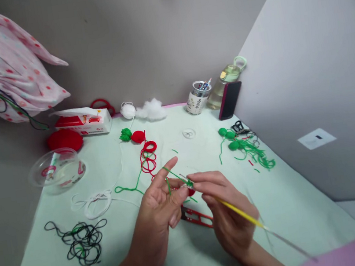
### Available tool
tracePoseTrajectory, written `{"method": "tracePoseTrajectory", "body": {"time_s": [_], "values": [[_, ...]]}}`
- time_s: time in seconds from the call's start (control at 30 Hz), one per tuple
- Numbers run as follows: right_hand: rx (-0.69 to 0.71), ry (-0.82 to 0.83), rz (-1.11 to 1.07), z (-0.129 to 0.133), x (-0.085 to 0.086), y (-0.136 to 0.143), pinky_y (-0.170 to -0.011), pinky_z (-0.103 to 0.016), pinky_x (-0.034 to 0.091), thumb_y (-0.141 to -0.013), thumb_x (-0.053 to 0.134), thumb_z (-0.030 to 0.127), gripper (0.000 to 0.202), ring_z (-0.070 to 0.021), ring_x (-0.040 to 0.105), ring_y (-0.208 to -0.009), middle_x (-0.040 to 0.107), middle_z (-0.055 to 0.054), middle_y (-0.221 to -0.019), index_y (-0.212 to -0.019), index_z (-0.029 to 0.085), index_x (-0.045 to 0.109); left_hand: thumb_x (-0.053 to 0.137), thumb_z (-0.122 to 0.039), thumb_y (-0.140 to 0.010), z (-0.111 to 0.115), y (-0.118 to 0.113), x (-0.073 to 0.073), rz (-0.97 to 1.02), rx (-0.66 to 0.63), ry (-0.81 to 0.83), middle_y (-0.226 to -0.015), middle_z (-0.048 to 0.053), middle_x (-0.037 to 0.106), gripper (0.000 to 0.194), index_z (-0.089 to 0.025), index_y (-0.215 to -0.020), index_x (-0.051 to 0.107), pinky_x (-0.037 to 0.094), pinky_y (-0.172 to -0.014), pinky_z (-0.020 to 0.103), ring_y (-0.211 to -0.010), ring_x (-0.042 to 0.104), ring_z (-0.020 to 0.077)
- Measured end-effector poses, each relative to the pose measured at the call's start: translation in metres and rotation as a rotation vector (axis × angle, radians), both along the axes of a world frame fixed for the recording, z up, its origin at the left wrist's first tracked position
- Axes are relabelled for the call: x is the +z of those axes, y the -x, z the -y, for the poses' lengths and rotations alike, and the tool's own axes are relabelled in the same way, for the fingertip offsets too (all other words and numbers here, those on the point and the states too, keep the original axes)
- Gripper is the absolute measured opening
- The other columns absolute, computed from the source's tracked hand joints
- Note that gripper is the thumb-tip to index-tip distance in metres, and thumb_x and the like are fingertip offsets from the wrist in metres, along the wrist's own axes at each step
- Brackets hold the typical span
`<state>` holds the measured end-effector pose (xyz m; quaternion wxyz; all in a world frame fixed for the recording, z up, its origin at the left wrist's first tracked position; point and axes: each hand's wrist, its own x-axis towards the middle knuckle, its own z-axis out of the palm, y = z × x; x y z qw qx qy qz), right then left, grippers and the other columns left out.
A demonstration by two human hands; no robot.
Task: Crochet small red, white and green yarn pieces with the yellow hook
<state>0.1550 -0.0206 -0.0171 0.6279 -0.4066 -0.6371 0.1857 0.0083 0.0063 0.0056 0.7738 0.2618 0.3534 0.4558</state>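
My left hand (161,204) pinches a small green and red crochet piece (190,185) between thumb and fingers, its index finger raised. Over that finger runs a strand of green yarn (137,184). In my right hand (231,209) lies a crochet hook (242,213) with a yellow handle, its thin tip at the green stitches. The fingertips of both hands meet at the piece and partly hide it. Red-handled thread snips (198,217) rest on the table just below the hands.
Red yarn (148,157) and black cord (84,240) lie on the left, near a plastic tub (70,171). Green yarn balls (233,146) with trailing ends are at right. A phone (230,100), bottle (216,94), pen can (196,102) and tissue box (100,121) stand behind.
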Motion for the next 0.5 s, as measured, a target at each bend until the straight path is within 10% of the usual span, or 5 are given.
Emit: {"method": "tracePoseTrajectory", "body": {"time_s": [0.27,0.5], "values": [[0.302,0.354,-0.627,-0.016,0.005,-0.005,-0.069,-0.021,0.055,-0.103,0.067,0.034,0.018,-0.0101,0.067,-0.073,0.080,-0.001,-0.090,-0.094,0.025,0.079,0.087,-0.028,-0.085,-0.001,0.002,0.001,-0.050,-0.048,-0.023,-0.087,-0.004,0.062,0.050,-0.026,-0.132,0.073,0.022,-0.043,0.016,-0.045,0.032,-0.0029],[0.294,0.311,-0.504,-0.011,0.006,-0.012,-0.071,-0.024,0.055,-0.108,0.058,0.031,0.023,-0.0121,0.068,-0.077,0.078,-0.002,-0.090,-0.096,0.023,0.075,0.088,-0.026,-0.082,0.000,0.002,0.004,-0.134,-0.006,-0.069,-0.083,-0.004,0.062,0.048,-0.025,-0.129,0.075,0.025,-0.044,0.017,-0.050,0.033,0.0010]]}}
